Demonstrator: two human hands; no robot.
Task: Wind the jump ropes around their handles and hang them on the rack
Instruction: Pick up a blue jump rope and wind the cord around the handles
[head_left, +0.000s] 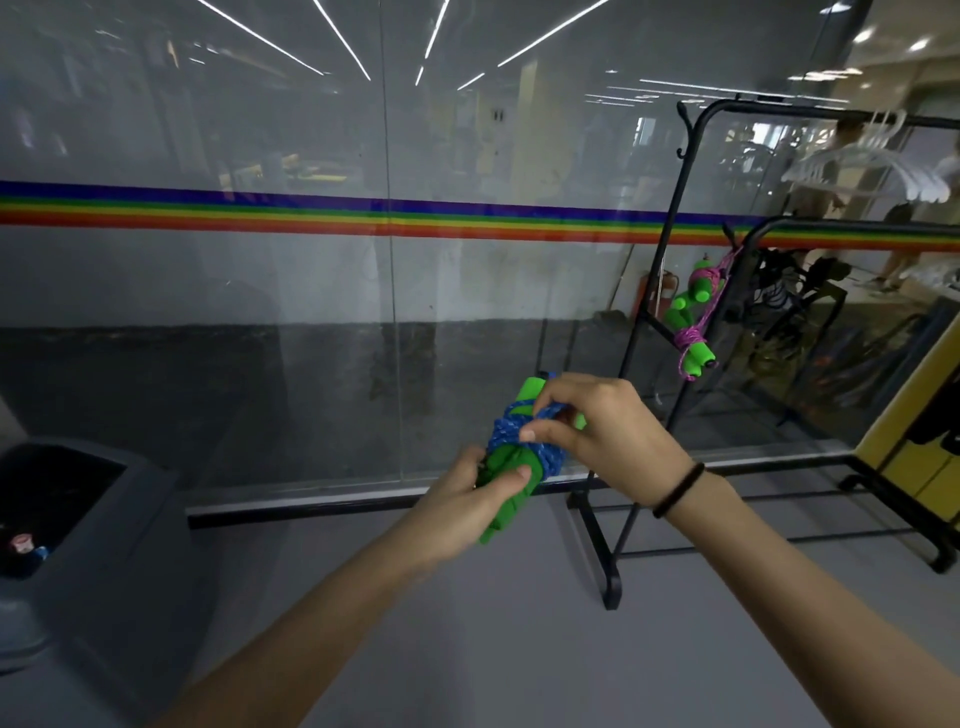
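A blue jump rope (501, 430) is wound in coils around its pair of green handles (506, 499), held in front of me at mid frame. My left hand (470, 499) grips the lower part of the handles, thumb across the green foam. My right hand (597, 434) pinches the blue rope at the coils, fingers curled over the upper end. A pink jump rope (693, 332), wound around its own green handles, hangs from a hook of the black rack (675, 218) to the right.
A glass wall (311, 260) with a rainbow stripe stands straight ahead, its bottom rail on the grey floor. A dark bin (78, 525) is at the left. White hangers (878, 166) hang on the rack's top bar. The rack's base feet (610, 582) stick out over the floor.
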